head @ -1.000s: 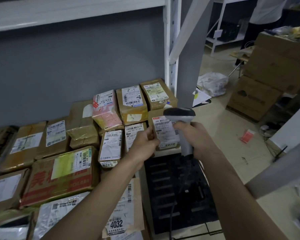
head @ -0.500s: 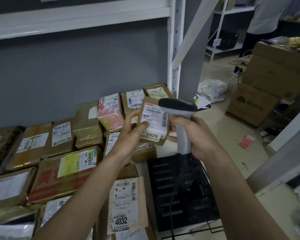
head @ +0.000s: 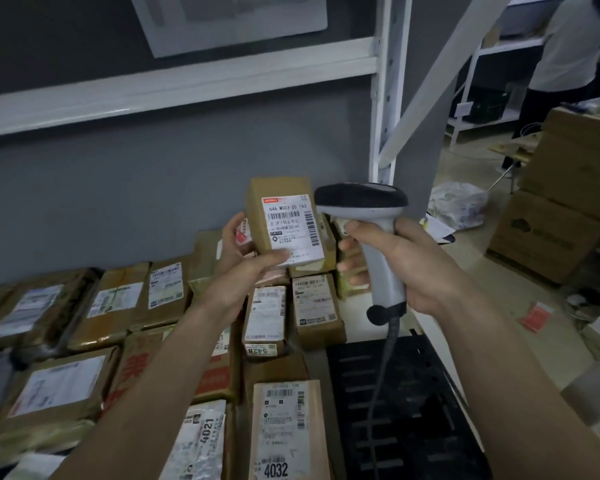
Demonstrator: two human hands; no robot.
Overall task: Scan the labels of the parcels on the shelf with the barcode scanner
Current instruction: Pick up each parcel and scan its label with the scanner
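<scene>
The left hand holds a small brown parcel up off the shelf, thumb pressed across the lower edge of its white label and fingers curled round the back. The parcel stands roughly upright, its long axis running up from the left hand, label face turned toward the camera. The right hand is wrapped round the grip of the barcode scanner, fingers curled on the front of the handle; whether the trigger is pressed cannot be told. The scanner's dark head sits just beside the parcel's right edge, level with the label's upper half, and points leftward across it.

What the scan turns on is this angle: the scanner head looks too close and too side-on to read the barcodes, which lie immediately left of it. Probably the right hand must draw back toward the body, or the left hand must turn the label rightward to face the head.

Below both hands, further labelled parcels lie flat in rows on the shelf, likely awaiting their turn.
</scene>
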